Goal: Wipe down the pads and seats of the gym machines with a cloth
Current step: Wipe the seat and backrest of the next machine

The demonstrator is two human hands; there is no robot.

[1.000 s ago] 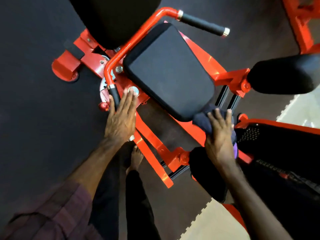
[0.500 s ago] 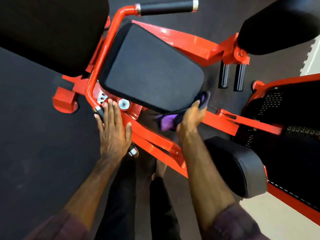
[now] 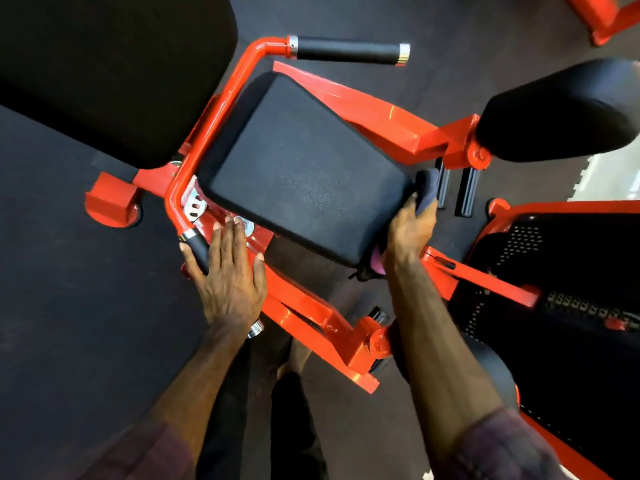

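1. Right now the right hand [image 3: 408, 230] is gripping a dark cloth [image 3: 426, 188], its fingers curled round it, and pressing it against the far right edge of the black seat pad [image 3: 304, 171]; a purple part of the cloth is showing below the wrist.
2. Meanwhile the left hand [image 3: 227, 275] is lying flat with straight, spread fingers on the black near handle grip [image 3: 199, 249] and the red frame [image 3: 304, 313], holding nothing.
3. Between the two hands the seat pad is sitting, its textured top facing up.
4. Beyond the left hand a large black back pad [image 3: 114, 71] is filling the upper left corner.
5. Beyond the right hand a black roller pad [image 3: 561, 112] is sticking out from the frame, and a second handle grip [image 3: 346, 50] is lying past the seat.
6. Under both forearms the dark floor [image 3: 69, 306] is showing.
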